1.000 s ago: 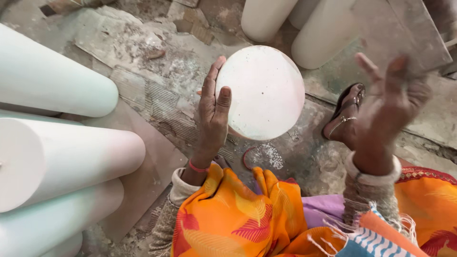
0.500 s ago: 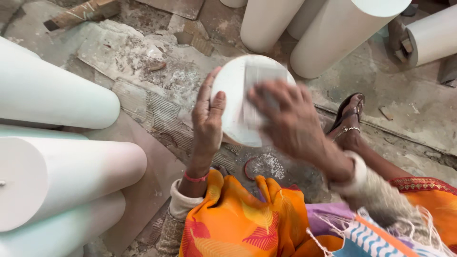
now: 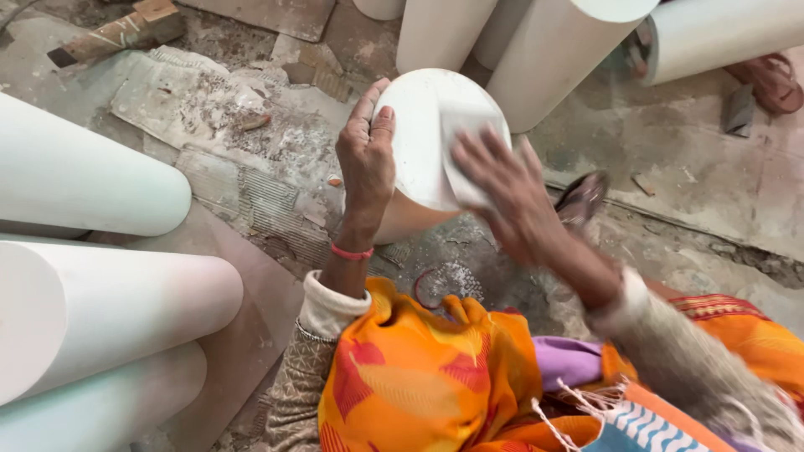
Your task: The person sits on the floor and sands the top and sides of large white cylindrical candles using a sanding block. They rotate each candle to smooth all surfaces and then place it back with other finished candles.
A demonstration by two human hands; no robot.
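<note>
Left hand (image 3: 367,159), centre frame: a thin pink band circles the wrist, above a cream ribbed cuff on a brown patterned knit sleeve. Right hand (image 3: 502,197), blurred: matching cream cuff and knit sleeve. Lower frame: orange wrap with red leaf print, purple fold, fringed blue-and-white zigzag edge.

The round disc (image 3: 419,134) between the hands was plain white, as was the small pale sheet (image 3: 469,151) pressed on it, and the cylinders (image 3: 100,310) lying at the floor's left edge were white with a faint green tint. The person's wrap (image 3: 419,377) was bright orange with red and yellow leaf shapes, a purple fold (image 3: 569,356) beside it, and a thin pink-red band (image 3: 352,251) ringed the left wrist. The floor (image 3: 670,167) was dusty grey-brown.
</note>
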